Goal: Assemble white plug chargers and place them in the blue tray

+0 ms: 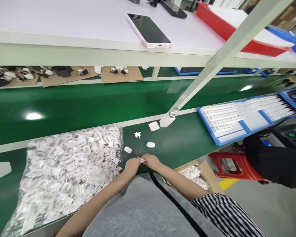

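Note:
A small white plastic piece (pixel 142 160) sits between my two hands, close to my body at the bench's near edge. My left hand (pixel 132 166) pinches it from one side and my right hand (pixel 151 161) from the other; the fingers cover most of it. Just beyond them on the green surface lie an oval white part (pixel 127 150), another rounded white part (pixel 150 144) and a white plug piece with two pins (pixel 137 135). To the left, a clear plastic bag (pixel 71 171) full of small white plastic parts spreads beside my left forearm.
A slanted post (pixel 199 79) meets the bench ahead, near a small white square piece (pixel 154 126). Blue trays (pixel 218 140) with rows of white parts stand right. A phone (pixel 150 31) lies on the shelf above. A cardboard box (pixel 208 174) and red stool (pixel 236 166) are below right, beside a person (pixel 273 161).

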The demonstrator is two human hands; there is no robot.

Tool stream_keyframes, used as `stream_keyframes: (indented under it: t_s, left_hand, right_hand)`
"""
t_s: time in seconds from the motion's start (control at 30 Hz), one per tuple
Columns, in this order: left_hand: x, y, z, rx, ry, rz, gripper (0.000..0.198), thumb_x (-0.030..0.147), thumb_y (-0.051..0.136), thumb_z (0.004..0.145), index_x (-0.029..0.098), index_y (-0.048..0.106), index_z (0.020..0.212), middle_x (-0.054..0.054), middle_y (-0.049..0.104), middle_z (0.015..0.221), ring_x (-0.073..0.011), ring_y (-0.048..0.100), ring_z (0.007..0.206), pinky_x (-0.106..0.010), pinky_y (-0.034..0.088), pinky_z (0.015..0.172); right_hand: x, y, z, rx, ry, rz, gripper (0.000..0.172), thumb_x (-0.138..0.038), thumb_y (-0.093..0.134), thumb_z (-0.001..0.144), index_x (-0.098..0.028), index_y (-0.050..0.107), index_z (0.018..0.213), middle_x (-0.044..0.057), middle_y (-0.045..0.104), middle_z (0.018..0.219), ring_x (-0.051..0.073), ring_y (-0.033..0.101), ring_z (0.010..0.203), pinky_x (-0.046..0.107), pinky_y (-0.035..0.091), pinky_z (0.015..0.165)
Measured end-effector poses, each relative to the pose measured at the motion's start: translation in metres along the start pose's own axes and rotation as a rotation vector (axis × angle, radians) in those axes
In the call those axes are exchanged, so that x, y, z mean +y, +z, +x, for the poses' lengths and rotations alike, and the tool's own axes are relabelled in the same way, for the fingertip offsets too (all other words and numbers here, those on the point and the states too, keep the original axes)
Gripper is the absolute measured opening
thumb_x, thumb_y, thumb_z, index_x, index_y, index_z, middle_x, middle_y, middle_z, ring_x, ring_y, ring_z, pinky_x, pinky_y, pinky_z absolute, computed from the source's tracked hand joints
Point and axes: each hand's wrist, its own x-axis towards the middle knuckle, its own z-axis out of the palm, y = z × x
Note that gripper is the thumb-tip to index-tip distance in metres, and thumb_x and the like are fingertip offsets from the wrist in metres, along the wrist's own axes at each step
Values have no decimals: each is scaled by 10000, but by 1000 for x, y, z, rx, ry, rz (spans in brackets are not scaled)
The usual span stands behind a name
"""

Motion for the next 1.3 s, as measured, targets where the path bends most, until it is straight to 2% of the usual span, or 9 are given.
stream_keyframes:
  t_s: [0.23,0.33,0.47,0.67,0.77,0.87,0.97,1.13,1.3]
  left_hand:
    - [2,-1,-5,-12,-35,-40,228,106,339,756,107,508,909,-91,566,858,-177,536,782,-266,422,653]
    - [-10,0,-9,81,-23,-34,233,123,422,713,132,503,932,-81,532,909,-196,488,853,-276,410,684]
    - [-36,-5,-3,326,-122,3,424,17,372,681,153,410,1081,-83,422,1091,-190,411,954,-274,364,766]
    - [-68,-10,19,245,-106,-195,242,134,395,739,154,546,927,-45,536,888,-152,490,816,-237,372,724]
    - [-68,-10,13,321,-102,-380,230,196,416,735,161,556,914,-32,556,837,-141,508,754,-223,378,689]
    - [-63,-10,-3,338,-37,-598,225,222,445,702,157,559,885,-14,567,772,-120,514,673,-203,385,634]
    - [-59,-10,-19,300,42,-775,224,229,469,665,162,557,861,8,563,698,-104,502,600,-193,381,573]
    - [-60,-8,-36,415,-21,-1084,294,279,479,642,153,504,907,18,552,650,-98,496,576,-195,381,549]
    - [-64,-6,-48,462,-139,-1342,250,327,394,681,141,510,801,2,557,613,-102,493,546,-207,376,512]
  right_hand:
    - [-10,5,0,-16,22,-21,187,-88,419,711,-124,496,878,73,548,883,175,519,806,235,384,647]
    - [-8,3,-4,2,44,-59,178,-120,445,714,-135,496,883,69,548,877,183,527,784,237,385,625]
    - [11,1,-14,158,238,-38,206,-167,459,720,-167,480,926,63,552,870,179,542,736,234,386,585]
    - [27,14,-24,502,488,212,292,-234,433,715,-115,403,980,54,569,723,190,547,633,252,383,496]
    - [8,22,-23,567,411,335,269,-275,407,713,-122,441,931,39,551,656,180,531,578,270,389,507]
    - [-17,23,-13,517,167,582,342,-290,425,686,-147,429,996,49,542,781,136,503,553,258,401,518]
    - [-34,14,4,450,61,814,376,-299,482,637,-160,458,985,64,513,882,114,485,561,244,402,509]
    - [-47,-3,22,14,107,1286,167,-308,554,590,-164,519,667,-5,542,583,95,492,492,193,378,452]
    - [-56,-12,20,-255,275,1606,220,-343,506,660,-125,532,670,37,575,548,93,508,427,168,362,373]
